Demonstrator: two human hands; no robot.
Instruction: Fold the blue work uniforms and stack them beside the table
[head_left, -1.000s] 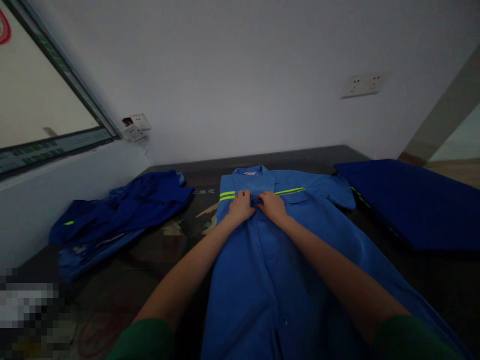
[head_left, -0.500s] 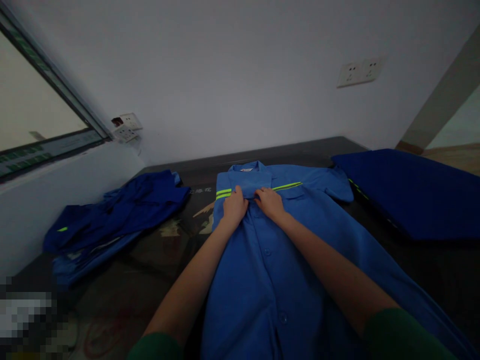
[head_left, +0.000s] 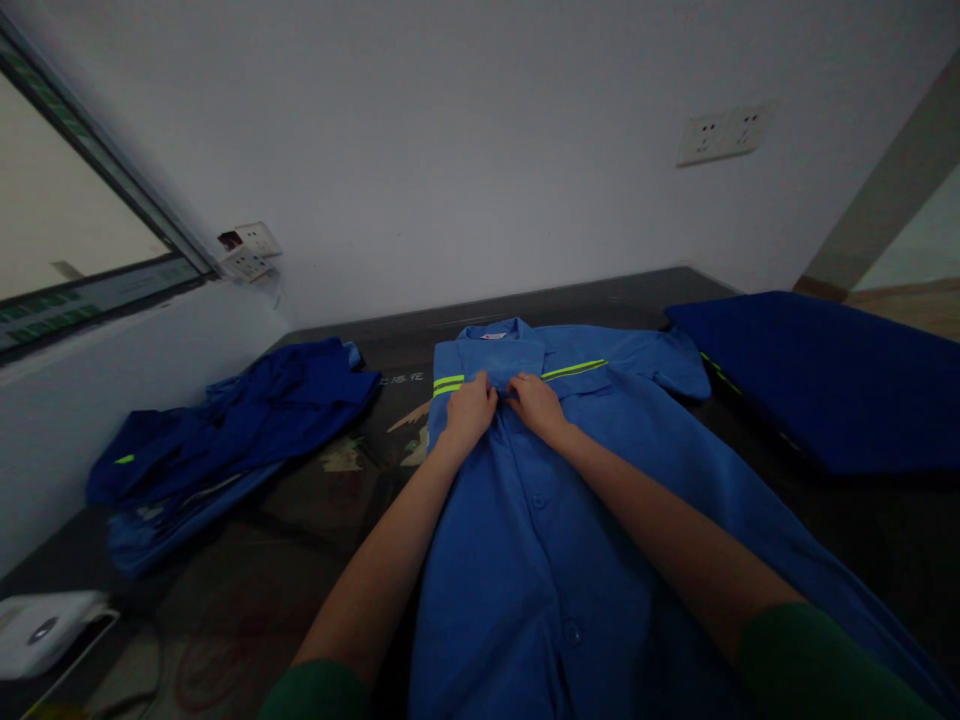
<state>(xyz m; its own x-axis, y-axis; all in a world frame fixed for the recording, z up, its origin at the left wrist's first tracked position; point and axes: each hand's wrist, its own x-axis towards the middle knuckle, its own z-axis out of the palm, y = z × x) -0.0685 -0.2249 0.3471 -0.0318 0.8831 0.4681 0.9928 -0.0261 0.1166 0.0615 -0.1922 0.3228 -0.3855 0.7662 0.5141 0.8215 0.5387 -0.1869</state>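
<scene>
A blue work shirt [head_left: 487, 570] with yellow-green stripes lies front up on the dark table, its collar toward the wall and its buttoned front running toward me. At chest height, my left hand [head_left: 469, 408] is closed on the front edge of the shirt, thumb and fingers pinching the cloth. My right hand [head_left: 535, 402] pinches the same front opening just to the right, its fingertips close to those of the left. Whatever button lies between the fingertips is hidden. Lower down, buttons show along the front. The shirt's left side is folded in at the stripe.
To the left lies a pile of dark and lighter blue garments [head_left: 247, 425]. A flat dark blue folded stack [head_left: 825, 380] rests at the right. A white device [head_left: 49, 630] with a cable sits at the near left. Wall sockets [head_left: 724, 133] are behind the table [head_left: 300, 540].
The view has shifted very slightly. Both hands stay at the shirt front, the fingertips drawn a little closer together.
</scene>
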